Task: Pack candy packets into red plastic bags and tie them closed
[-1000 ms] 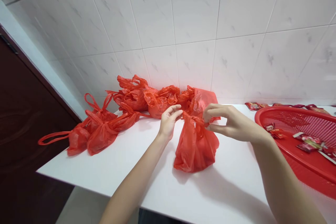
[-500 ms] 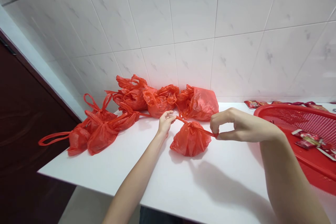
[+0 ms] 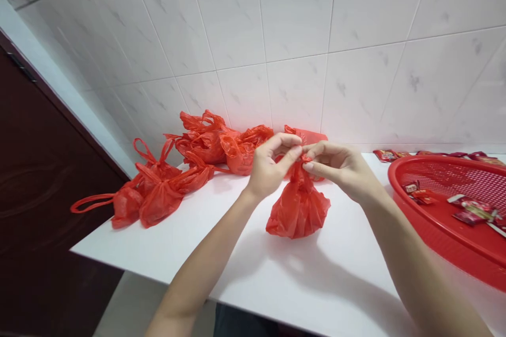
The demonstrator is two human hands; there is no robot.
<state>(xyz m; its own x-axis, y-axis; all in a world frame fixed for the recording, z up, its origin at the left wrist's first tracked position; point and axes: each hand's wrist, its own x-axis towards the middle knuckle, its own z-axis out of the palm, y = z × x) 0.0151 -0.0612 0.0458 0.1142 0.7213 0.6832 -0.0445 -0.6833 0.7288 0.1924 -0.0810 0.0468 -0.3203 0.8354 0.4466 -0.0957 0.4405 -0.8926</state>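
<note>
A filled red plastic bag (image 3: 299, 210) hangs upright from both hands, close above the white tabletop, its neck gathered and narrow. My left hand (image 3: 272, 163) pinches the top of the neck between thumb and fingers. Right beside it, my right hand (image 3: 336, 166) grips the same gathered plastic, thumb and fingertips closed. The fingertips partly hide the twisted handles. Behind the hands, another red bag (image 3: 314, 138) leans at the wall, mostly covered.
Several filled red bags (image 3: 203, 142) stand along the tiled wall, and more tied bags (image 3: 160, 202) sit at the left. A red plastic basket (image 3: 399, 168) with small packets (image 3: 472, 209) is at the right. Snack packets (image 3: 389, 155) lie behind it. The table's front edge runs below.
Both hands have come together from holding the handles apart, and now meet above the bag. The bag has risen into a taller, narrow-necked shape. The view has shifted slightly.
</note>
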